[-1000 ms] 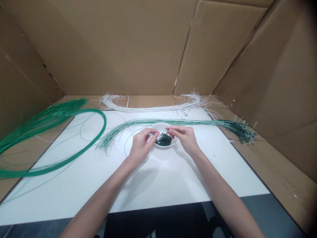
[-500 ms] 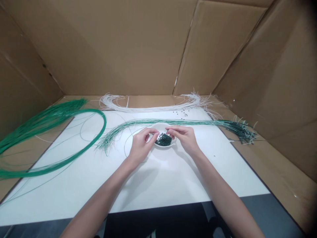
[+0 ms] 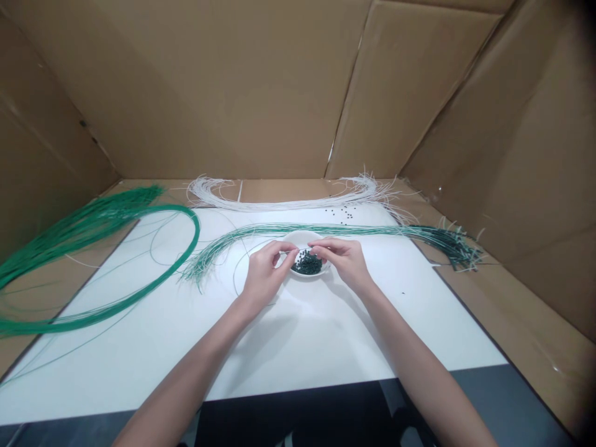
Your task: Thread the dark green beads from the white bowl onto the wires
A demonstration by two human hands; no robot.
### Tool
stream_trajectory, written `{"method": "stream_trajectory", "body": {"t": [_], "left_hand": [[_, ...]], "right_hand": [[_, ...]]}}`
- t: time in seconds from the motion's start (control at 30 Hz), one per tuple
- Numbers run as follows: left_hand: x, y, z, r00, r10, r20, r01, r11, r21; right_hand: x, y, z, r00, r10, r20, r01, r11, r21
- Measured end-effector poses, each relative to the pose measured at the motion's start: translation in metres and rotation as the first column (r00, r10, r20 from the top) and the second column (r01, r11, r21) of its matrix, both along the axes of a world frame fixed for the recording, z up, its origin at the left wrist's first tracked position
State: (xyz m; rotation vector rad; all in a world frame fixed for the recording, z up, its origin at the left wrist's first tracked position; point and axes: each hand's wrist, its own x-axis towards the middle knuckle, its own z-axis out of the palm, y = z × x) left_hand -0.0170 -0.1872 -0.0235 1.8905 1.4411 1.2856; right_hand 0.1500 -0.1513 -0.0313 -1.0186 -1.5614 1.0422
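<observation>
A small white bowl (image 3: 310, 277) holds a heap of dark green beads (image 3: 308, 263). Over its left rim, my left hand (image 3: 269, 267) is closed, thumb and forefinger pinching a thin green cord (image 3: 235, 273) that loops out behind it. The cord's short end points toward my right hand (image 3: 343, 259), whose thumb and fingers are pinched over the bowl's right side. Between these fingertips there seems to be a small dark bead, mostly hidden. Just behind the bowl runs a bundle of green cords (image 3: 363, 230), with dark beaded ends (image 3: 459, 247) at the right.
A large coil of green cord (image 3: 195, 233) lies at the left. White cords (image 3: 279, 205) stretch along the back, with loose dark beads (image 3: 343, 214) in front of them. A dark speck (image 3: 403, 293) lies on the white board (image 3: 316, 347). Cardboard walls (image 3: 233, 93) enclose the table.
My right hand has moved slightly left, bringing its fingertips closer to my left hand and the cord's end. My left hand stays nearly in place.
</observation>
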Motion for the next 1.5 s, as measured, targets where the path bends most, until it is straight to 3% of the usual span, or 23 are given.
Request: {"method": "stream_trajectory", "body": {"t": [1.5], "left_hand": [[0.0004,-0.0017,0.0013,0.999,-0.027,-0.017,0.028,0.999,0.031]], "right_hand": [[0.0001,-0.0024,-0.0015,0.998,0.029,0.048,-0.031,0.999,0.042]]}}
